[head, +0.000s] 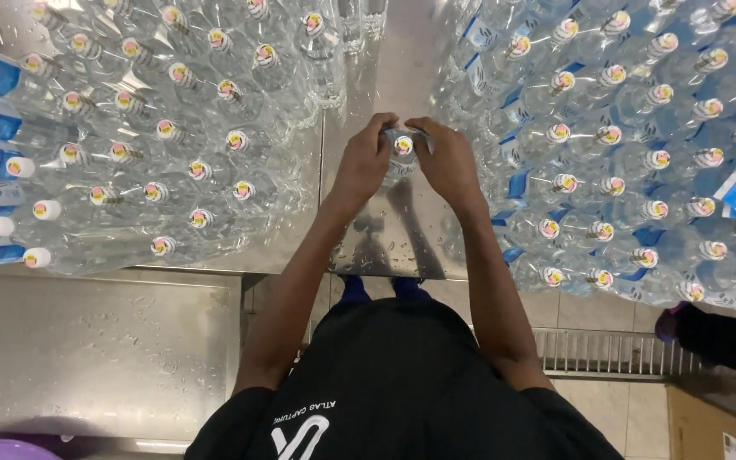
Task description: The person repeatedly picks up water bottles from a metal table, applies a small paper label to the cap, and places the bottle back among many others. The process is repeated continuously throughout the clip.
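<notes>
Both hands are gripping one bottle point(402, 152) upright over the wet steel table point(402, 230): left hand point(364, 162) wrapping one side, right hand point(449, 158) the other, fingers meeting around the cap point(403, 145). Bottle piles are crowding in left point(155, 145) and right point(623, 153) of the grip. Risk: wet plastic slipping through the fingers, or an elbow knocking a pile and rolling bottles off the edge.

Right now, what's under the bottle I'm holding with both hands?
Under the bottle lies the shiny metal table, wet with droplets and showing a dark reflection. The left hand and right hand wrap its sides, so the bottle's base and the exact spot beneath are covered.
</notes>
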